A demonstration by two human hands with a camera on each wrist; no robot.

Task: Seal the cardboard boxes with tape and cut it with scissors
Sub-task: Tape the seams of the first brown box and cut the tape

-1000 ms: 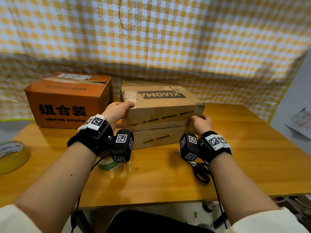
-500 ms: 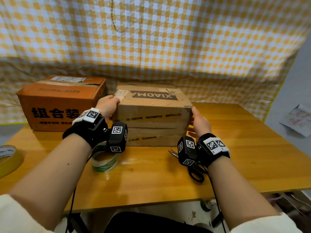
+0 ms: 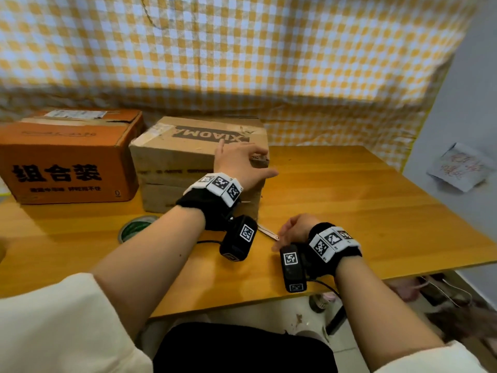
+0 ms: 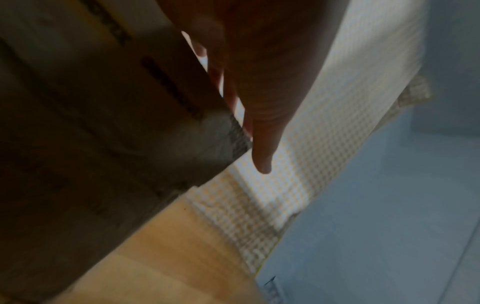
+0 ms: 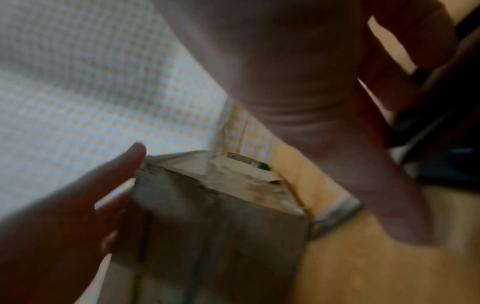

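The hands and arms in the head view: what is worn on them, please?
Both forearms are bare, with cream sleeves pushed up near the elbows. The left hand and the right hand are ungloved. Each wrist carries a black band topped by white blocks with black square-pattern markers, and a black camera pod with similar markers hangs below. Thin black cables run from the pods.

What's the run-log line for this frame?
left hand: open, on brown box top right corner | right hand: over scissors, grip unclear | tape roll: on table, untouched

Checked curtain (image 3: 242, 44) behind wooden table (image 3: 349, 200)
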